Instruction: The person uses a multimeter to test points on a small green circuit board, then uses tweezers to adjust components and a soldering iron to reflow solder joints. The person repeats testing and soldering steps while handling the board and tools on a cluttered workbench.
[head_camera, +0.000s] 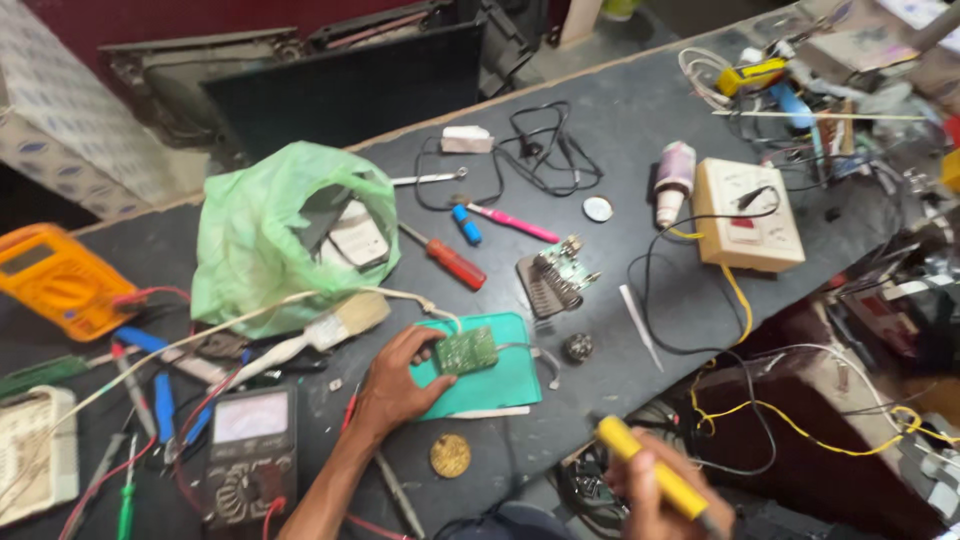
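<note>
My left hand (392, 385) grips a small green circuit board (467, 350) by its left edge, over a teal mat (500, 385) on the dark workbench (620, 130). My right hand (655, 500), low at the frame's bottom edge, holds a yellow-handled tool (650, 470) that points away from the board. A round brass-coloured tin (450, 455) lies just below the mat. A second circuit board with a finned heat sink (553, 275) rests beyond the mat.
A green plastic bag (280, 235), an orange multimeter (60, 280), an analog meter (250, 445), a red-handled screwdriver (450, 260), a beige switch box (748, 213), several tangled wires (760, 400) and a paintbrush (330, 330) crowd the bench. The bench edge drops at right.
</note>
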